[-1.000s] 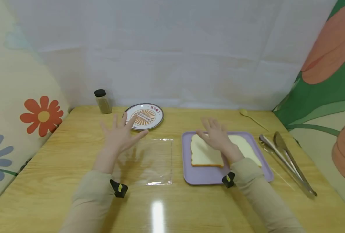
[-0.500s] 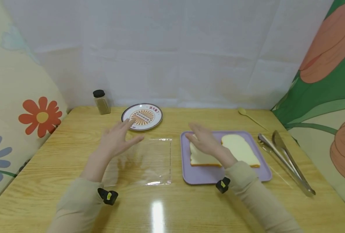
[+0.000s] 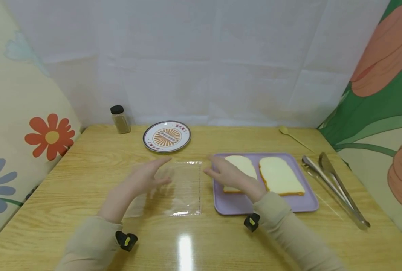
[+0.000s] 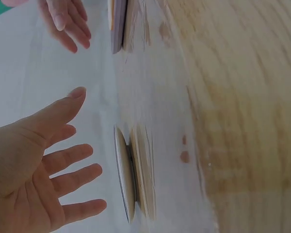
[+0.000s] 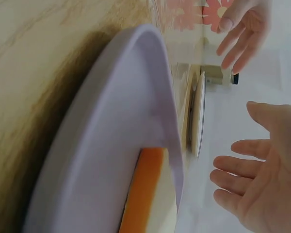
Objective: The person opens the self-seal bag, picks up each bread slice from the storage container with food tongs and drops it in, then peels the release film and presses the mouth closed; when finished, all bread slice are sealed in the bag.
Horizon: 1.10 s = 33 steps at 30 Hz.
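Left hand (image 3: 140, 180) in the head view: left of centre, over the clear sheet (image 3: 185, 195); its grip is spread, thumb and fingers apart with nothing between them.
Right hand (image 3: 232, 175): just right of centre, above the left edge of the purple tray (image 3: 234, 206); its grip is spread too and holds nothing.
Clear sheet: flat on the table (image 3: 156, 248), mid-frame, just left of the tray.
Bread slices (image 3: 282, 177): two, side by side on the tray (the right hand partly covers the left one).
Plate (image 3: 167, 137): upper left of centre, beside the black-lidded jar (image 3: 121, 123).
Tongs (image 3: 326, 180): right side, below the yellow spoon (image 3: 283, 130).
Left hand in the left wrist view: lower left, fingers apart, near the edge-on plate.
Tray in the right wrist view: left and centre, an orange crust inside; right hand lower right, fingers loosely spread.
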Motion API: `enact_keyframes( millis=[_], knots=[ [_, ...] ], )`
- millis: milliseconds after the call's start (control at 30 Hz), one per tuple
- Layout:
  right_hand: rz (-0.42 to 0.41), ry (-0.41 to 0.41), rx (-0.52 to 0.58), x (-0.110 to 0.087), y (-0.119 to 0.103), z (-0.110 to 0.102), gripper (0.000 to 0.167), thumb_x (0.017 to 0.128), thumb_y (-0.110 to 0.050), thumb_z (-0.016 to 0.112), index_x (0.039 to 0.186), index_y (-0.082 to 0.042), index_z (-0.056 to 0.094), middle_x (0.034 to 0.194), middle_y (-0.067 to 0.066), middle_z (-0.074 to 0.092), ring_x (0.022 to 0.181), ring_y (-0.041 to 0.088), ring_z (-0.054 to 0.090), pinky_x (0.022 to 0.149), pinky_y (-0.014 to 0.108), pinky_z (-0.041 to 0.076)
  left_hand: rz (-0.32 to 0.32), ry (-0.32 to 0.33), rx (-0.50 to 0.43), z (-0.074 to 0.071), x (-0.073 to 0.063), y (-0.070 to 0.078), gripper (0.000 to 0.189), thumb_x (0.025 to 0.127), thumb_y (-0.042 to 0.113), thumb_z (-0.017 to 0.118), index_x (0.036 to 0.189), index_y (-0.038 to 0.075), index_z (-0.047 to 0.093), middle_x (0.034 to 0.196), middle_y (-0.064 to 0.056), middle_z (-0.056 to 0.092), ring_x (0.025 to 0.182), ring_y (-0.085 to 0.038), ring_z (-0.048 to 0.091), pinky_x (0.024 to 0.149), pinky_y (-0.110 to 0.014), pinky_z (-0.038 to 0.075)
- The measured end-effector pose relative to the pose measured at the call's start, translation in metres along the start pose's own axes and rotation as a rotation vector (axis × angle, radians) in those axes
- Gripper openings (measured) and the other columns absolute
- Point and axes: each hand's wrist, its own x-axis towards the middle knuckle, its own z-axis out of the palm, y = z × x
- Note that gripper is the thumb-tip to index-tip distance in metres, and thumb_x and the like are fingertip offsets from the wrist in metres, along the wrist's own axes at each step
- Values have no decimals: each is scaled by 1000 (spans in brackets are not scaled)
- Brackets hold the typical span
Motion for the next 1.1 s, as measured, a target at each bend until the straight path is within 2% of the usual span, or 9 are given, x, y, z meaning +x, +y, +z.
enact_keyframes(
  millis=[133, 267, 333, 600, 733, 833, 1000, 1100],
  knots=[
    [-13, -17, 5, 0, -6, 5, 53, 97, -25, 52, 140, 3, 36, 141, 22, 44, 131, 34, 44, 113, 44, 33, 16, -45, -34, 9, 2, 3, 64, 85, 23, 69, 138, -2, 41, 138, -25, 47, 125, -44, 45, 107, -56, 36],
    [-20, -45, -9, 1, -11, 9, 52, 97, -25, 51, 140, 1, 38, 141, 19, 46, 131, 33, 44, 113, 44, 34, 57, -117, -49, 18, 5, 7, 63, 85, 21, 70, 134, -7, 43, 135, -28, 48, 125, -44, 45, 108, -55, 35],
    [-30, -55, -19, 2, -12, 11, 51, 97, -25, 51, 140, 0, 39, 141, 19, 46, 132, 32, 43, 113, 44, 33, 80, -132, -56, 21, 5, 8, 63, 83, 19, 71, 131, -10, 44, 132, -29, 50, 123, -45, 47, 107, -55, 36],
    [-78, -101, -37, 6, -15, 20, 50, 96, -22, 53, 137, 4, 41, 137, 21, 49, 128, 33, 47, 112, 42, 36, 145, -118, -29, 26, 5, 13, 59, 79, 18, 75, 123, -12, 51, 119, -28, 59, 110, -42, 57, 99, -52, 46],
    [-87, -114, -46, 6, -17, 23, 48, 96, -21, 54, 135, 5, 42, 134, 21, 52, 126, 33, 49, 111, 42, 37, 175, -138, -17, 28, 6, 13, 60, 78, 17, 75, 124, -13, 50, 122, -29, 58, 112, -43, 56, 100, -52, 44],
    [-100, -122, -68, 6, -18, 26, 48, 95, -20, 55, 134, 6, 43, 131, 21, 55, 125, 32, 50, 111, 41, 37, 173, -158, -18, 30, 6, 12, 60, 77, 15, 75, 125, -12, 51, 123, -28, 57, 113, -43, 56, 101, -52, 44],
    [-113, -144, -103, 7, -20, 29, 47, 95, -19, 56, 133, 5, 44, 125, 18, 59, 118, 29, 56, 107, 40, 42, 186, -162, -45, 30, 6, 7, 51, 75, 13, 76, 118, -7, 56, 106, -19, 65, 99, -33, 62, 93, -49, 50],
    [-129, -155, -114, 7, -21, 30, 46, 94, -17, 57, 132, 5, 46, 127, 18, 58, 119, 29, 56, 106, 39, 43, 185, -156, -60, 30, 6, 2, 48, 75, 13, 77, 114, -5, 57, 101, -16, 66, 94, -29, 62, 90, -47, 51]
  ],
)
